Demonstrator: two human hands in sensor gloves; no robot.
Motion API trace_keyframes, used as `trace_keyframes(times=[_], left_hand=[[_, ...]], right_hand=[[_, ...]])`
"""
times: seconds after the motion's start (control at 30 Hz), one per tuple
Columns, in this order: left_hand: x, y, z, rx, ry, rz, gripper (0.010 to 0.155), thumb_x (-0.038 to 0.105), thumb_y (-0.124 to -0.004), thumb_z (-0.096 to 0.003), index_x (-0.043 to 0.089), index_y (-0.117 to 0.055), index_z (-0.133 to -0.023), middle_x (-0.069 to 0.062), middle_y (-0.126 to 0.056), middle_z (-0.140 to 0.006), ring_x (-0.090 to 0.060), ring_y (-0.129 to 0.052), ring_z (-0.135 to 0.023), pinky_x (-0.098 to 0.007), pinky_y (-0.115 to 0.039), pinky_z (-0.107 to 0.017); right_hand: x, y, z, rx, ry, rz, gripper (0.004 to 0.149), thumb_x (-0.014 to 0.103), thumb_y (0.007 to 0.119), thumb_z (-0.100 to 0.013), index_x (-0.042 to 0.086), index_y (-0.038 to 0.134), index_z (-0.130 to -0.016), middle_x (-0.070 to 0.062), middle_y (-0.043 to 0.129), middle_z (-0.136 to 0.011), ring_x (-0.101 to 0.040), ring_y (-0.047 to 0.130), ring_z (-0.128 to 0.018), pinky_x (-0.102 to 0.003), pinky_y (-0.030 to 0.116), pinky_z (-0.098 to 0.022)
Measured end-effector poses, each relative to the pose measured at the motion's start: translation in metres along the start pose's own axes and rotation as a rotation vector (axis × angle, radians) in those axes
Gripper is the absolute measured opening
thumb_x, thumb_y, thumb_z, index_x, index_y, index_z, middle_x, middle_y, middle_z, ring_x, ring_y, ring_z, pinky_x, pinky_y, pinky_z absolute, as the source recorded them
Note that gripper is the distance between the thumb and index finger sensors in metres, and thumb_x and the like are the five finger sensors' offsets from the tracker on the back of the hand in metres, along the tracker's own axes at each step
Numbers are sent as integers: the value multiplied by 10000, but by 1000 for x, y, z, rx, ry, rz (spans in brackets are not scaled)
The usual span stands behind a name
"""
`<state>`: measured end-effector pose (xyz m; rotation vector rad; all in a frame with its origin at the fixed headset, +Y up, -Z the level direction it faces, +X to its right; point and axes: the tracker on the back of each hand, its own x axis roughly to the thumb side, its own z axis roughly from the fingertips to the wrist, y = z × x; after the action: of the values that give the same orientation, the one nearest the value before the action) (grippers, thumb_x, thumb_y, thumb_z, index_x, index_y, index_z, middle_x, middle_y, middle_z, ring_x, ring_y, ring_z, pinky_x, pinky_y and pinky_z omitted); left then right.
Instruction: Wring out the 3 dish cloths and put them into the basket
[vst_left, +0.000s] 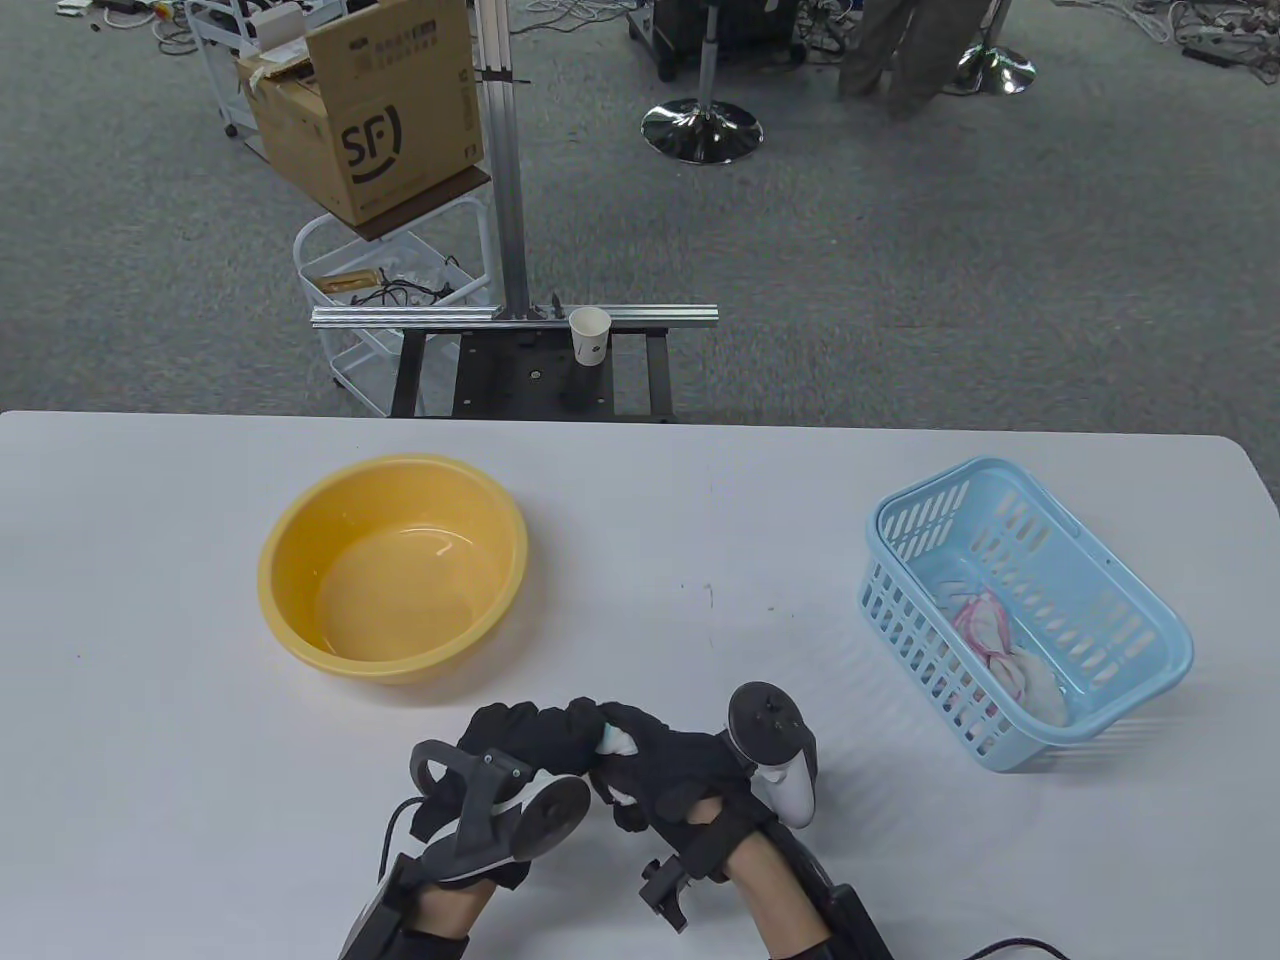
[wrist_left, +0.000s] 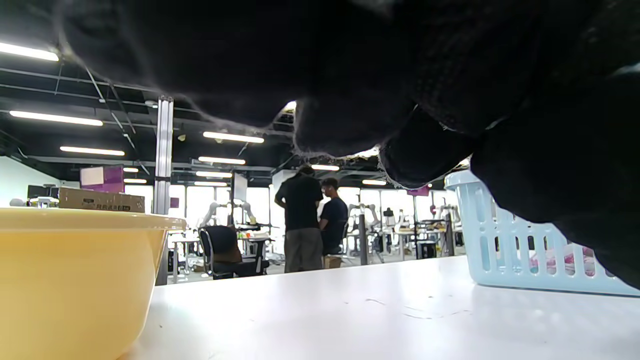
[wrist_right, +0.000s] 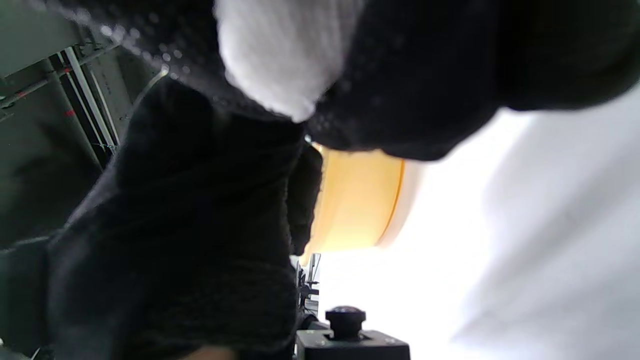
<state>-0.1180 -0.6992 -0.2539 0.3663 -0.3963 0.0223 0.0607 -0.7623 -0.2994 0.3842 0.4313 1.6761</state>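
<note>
Both gloved hands meet at the table's front centre, curled round one white dish cloth (vst_left: 612, 742) of which only a small part shows between them. My left hand (vst_left: 535, 735) grips its left end and my right hand (vst_left: 665, 765) its right end. The right wrist view shows the white cloth (wrist_right: 280, 55) bulging out between black fingers (wrist_right: 200, 190). The light blue basket (vst_left: 1140, 590) stands at the right and holds pink-and-white cloth (vst_left: 1000, 645). In the left wrist view the basket (wrist_left: 505, 250) shows at right, under black glove fingers (wrist_left: 425, 160).
A yellow basin (vst_left: 290, 545) with water in it sits at the left of the table, also the yellow basin (wrist_left: 60, 280) in the left wrist view. A paper cup (vst_left: 590, 335) stands on a frame beyond the far edge. Two people (wrist_left: 312, 225) stand far behind.
</note>
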Motion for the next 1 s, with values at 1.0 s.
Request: trace_keyframes(times=[1.0], left_hand=[[-44,-2,7,-8,203,180,685,577,-863,-418,244,-703,-995,75,-929,-800,-217,-1021,-587,-476,-808,-566]], right_hand=[[41,-58,30,-471,-319,403,603,320,841,-517,178,573,-1038,-166,786,-948,-453,868,-793,-660,676,-602]])
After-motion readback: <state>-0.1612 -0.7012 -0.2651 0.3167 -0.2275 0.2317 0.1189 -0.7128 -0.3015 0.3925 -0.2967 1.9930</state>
